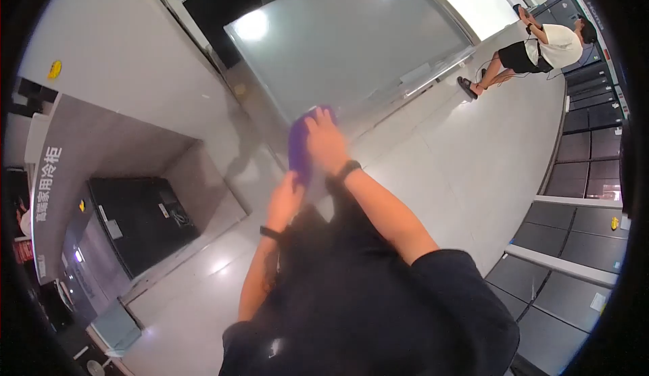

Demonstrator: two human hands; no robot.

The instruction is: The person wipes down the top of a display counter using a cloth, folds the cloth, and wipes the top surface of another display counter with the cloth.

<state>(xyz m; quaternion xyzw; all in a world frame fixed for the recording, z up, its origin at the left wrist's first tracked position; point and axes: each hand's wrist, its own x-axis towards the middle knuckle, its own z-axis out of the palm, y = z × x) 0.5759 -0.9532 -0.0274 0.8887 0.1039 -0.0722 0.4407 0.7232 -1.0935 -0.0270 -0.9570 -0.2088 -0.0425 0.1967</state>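
A purple cloth [297, 149] hangs between my two hands, slightly blurred, in front of a glossy grey-topped counter [351, 45]. My right hand [327, 143] grips the upper part of it, fingers curled over the fabric. Lower down and to the left, my left hand [284, 204] is closed on the cloth's bottom end. The cloth overlaps the counter's near corner in the picture; whether it touches that surface I cannot tell.
A pale wall panel [128, 45] rises at left above a recess with a black panel [145, 224]. Another person [541, 48] stands on the tiled floor at upper right, holding a dark object. Dark tiled panels [568, 241] line the right side.
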